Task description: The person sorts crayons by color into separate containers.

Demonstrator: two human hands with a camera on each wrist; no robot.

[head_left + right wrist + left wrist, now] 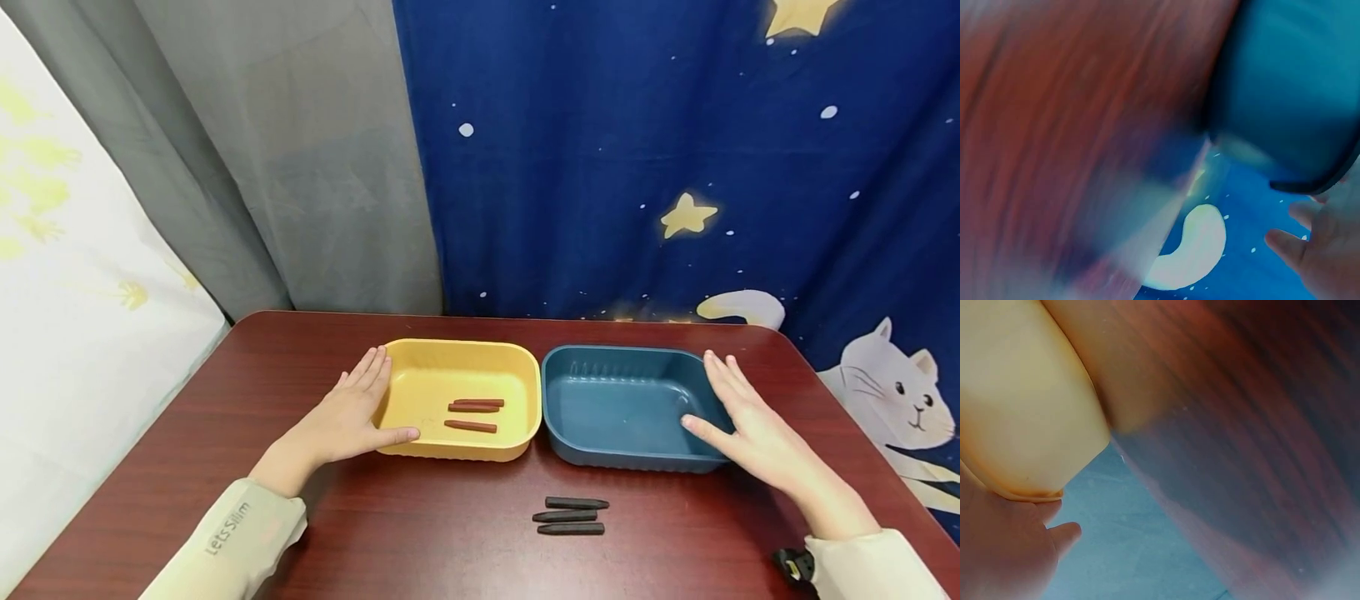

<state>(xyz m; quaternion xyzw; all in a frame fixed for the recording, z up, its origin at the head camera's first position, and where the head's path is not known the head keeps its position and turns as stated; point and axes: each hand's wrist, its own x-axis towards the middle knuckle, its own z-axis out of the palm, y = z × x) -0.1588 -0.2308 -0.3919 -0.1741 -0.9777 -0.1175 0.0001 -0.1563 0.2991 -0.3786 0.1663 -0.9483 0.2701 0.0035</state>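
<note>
My left hand point(348, 417) lies along the left side of a yellow plastic basin point(457, 450), fingers straight and thumb near its front left corner. Inside that basin rest three reddish-brown crayons point(470, 426). At the right end of a blue plastic basin point(630, 457) is my right hand point(757, 429), fingers extended and thumb reaching over the front right rim. Three black crayons point(570, 528) lie on the table in front of the basins. The left wrist view shows my left fingers at the yellow basin point(1029, 394); the right wrist view shows the blue basin point(1291, 87) beside my right fingers.
The basins stand side by side, nearly touching, on a dark red wood-grain table point(420, 533). Behind its far edge hang a grey curtain point(330, 208) and a blue curtain point(570, 167) with stars and a cat. A white cloth point(90, 333) is on the left.
</note>
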